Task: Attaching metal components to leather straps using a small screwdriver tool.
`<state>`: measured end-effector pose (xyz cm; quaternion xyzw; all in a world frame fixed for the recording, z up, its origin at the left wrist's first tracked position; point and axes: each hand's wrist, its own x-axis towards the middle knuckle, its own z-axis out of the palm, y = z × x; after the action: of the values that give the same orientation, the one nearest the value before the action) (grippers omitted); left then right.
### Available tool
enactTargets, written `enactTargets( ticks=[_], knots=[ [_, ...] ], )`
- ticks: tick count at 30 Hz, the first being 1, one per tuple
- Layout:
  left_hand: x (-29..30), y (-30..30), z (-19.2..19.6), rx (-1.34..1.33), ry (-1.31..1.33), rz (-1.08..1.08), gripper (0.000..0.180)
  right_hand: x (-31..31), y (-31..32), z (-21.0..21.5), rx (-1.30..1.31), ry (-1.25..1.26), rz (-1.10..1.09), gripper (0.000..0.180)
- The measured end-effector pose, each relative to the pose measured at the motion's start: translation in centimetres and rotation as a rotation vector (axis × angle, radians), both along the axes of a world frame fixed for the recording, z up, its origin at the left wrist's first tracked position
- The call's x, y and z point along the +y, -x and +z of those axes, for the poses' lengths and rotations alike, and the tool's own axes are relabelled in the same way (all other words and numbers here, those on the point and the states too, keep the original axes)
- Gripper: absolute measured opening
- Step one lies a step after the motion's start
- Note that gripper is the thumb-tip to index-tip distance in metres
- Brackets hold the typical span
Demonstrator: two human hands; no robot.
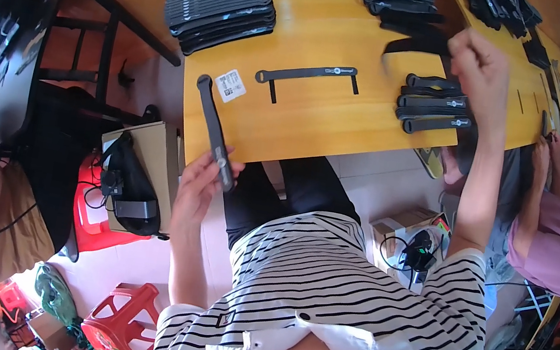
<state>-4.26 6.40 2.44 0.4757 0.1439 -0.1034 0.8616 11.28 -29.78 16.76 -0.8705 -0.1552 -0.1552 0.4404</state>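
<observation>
My left hand [196, 189], at the table's near left edge, pinches the lower end of a black strap [213, 118]. That strap's ringed end points away across the tabletop. Over the right part of the table my right hand [479, 71] is raised and closed on a dark strap [417, 45], smeared by motion; whether it is one strap or more I cannot tell. Between my hands another black strap [305, 74] lies crosswise, touching two short black marks [272, 91] on the wood. A white printed label [230, 85] sits beside the left strap.
Stacked black straps [223, 11] stand at the table's far left. A smaller pile [435, 105] lies near right, with more straps [399, 0] at the back. Co-workers sit on both sides, one in a pink top [557, 239]. A red stool [123, 323] stands behind left.
</observation>
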Motion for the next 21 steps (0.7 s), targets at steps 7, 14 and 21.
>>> enactTargets(
  ticks=[7,14,21],
  knots=[
    [-2.1,-3.1,-3.6,0.130,-0.271,0.080,0.028,0.1,1.3,-1.4,-0.153,0.155,-0.118,0.011],
    [-3.5,-2.6,-3.9,0.124,-1.013,0.259,0.023,0.8,2.2,-2.5,-0.127,0.019,-0.140,0.011],
    [-7.9,-2.4,2.8,-0.049,-0.472,-0.135,0.024,3.2,4.2,-4.9,-0.467,0.162,0.357,0.015]
  ],
)
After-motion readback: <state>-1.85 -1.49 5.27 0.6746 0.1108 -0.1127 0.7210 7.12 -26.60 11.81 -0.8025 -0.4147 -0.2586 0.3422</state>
